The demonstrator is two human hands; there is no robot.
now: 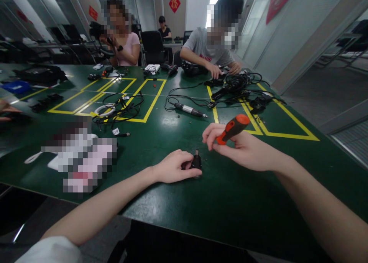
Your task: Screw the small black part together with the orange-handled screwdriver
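Rn L grip point(179, 167) holds blk part point(196, 162), R grip point(227, 144) w/ red-blk screwdriver point(235, 128)

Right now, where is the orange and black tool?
The tool is right of centre in the head view, in the right hand, near the small black device.

One orange-and-dark handle point(232, 129) and one small black device point(196, 163) are near, one pen-shaped tool point(188, 109) lies beyond, and three people point(201, 40) are at the far side.

Near the far right corner of your table point(253, 201) lies a black cable tangle point(236, 83); 2 people point(198, 44) sit along the far edge.
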